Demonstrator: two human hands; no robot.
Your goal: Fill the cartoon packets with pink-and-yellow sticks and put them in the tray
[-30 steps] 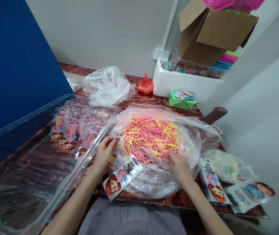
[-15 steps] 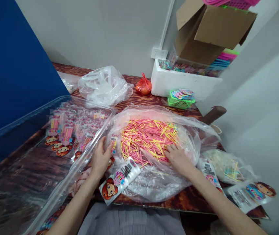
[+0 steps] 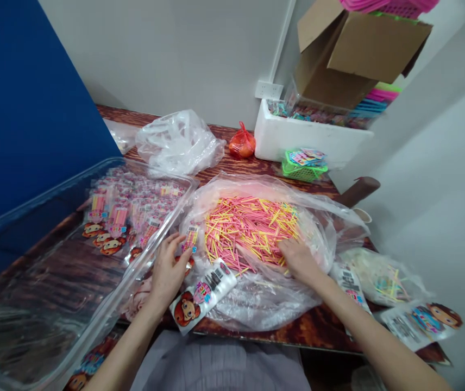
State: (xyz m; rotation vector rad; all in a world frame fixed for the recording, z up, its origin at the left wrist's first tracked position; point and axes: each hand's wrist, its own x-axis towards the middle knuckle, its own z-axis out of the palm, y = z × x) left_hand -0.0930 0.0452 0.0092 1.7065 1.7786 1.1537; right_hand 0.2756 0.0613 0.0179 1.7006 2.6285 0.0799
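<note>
A heap of pink and yellow sticks [image 3: 251, 225] lies in an opened clear plastic bag [image 3: 265, 296] in front of me. My right hand [image 3: 300, 259] rests on the near right edge of the heap, fingers curled down into the sticks. My left hand [image 3: 168, 269] holds a small filled packet [image 3: 190, 240] with a cartoon face, at the bag's left edge. Just below that hand an empty cartoon-printed packet [image 3: 202, 296] lies on the bag.
A large clear plastic bin [image 3: 73, 260] at left holds several filled packets [image 3: 114, 220]. More cartoon packets [image 3: 420, 320] lie at right. Behind are a crumpled clear bag [image 3: 177, 141], a red bag [image 3: 242, 144], a white foam box [image 3: 309, 136], a green basket [image 3: 303, 165] and a cardboard box [image 3: 350, 49].
My right hand has pushed a little further into the stick heap. My left hand has shifted slightly while keeping the small packet at the bag's edge.
</note>
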